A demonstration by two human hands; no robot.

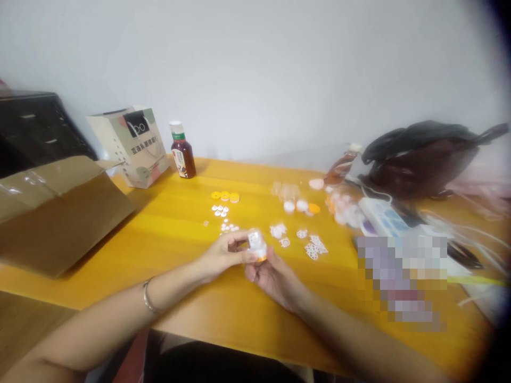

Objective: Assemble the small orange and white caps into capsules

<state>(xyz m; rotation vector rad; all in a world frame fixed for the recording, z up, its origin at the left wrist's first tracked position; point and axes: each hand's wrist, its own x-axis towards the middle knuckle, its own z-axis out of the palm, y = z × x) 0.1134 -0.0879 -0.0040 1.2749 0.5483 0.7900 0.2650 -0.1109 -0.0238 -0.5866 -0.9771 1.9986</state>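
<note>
Between my two hands, above the near middle of the table, is a small clear plastic container with a white and orange base. My left hand grips its left side with thumb and fingers. From the lower right, my right hand closes its fingertips on the orange base. Beyond the hands lie small white round pieces, white pieces with dark centres and a row of three yellow-orange discs. White openwork pieces are scattered to the right. The picture is somewhat blurred.
White and orange caps stand near clear domes at the back right. A dark red bottle and a paper bag stand back left. A cardboard box covers the left side. A dark bag and cables occupy the right.
</note>
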